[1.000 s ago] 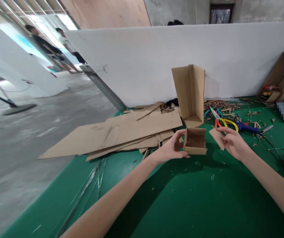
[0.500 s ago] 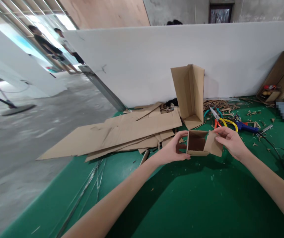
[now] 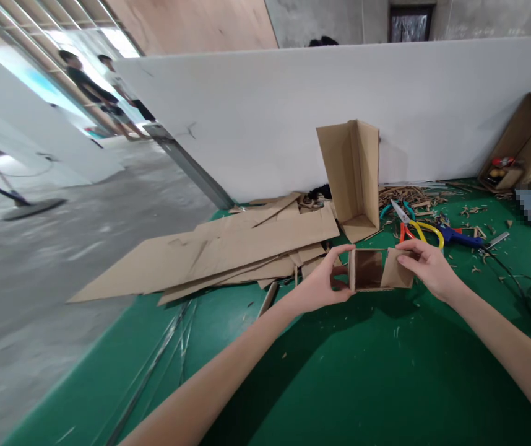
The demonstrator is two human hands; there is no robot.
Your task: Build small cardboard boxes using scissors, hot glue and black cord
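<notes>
Above green tabletop point(image 3: 386, 384), cardboard piece point(image 3: 393, 272), earlier apart, now at small box point(image 3: 367, 267)

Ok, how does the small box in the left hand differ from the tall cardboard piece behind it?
The small box is in the left hand; the tall piece stands unheld. The small box is compact; the tall piece is far taller. Both are brown cardboard, with insides showing.
</notes>
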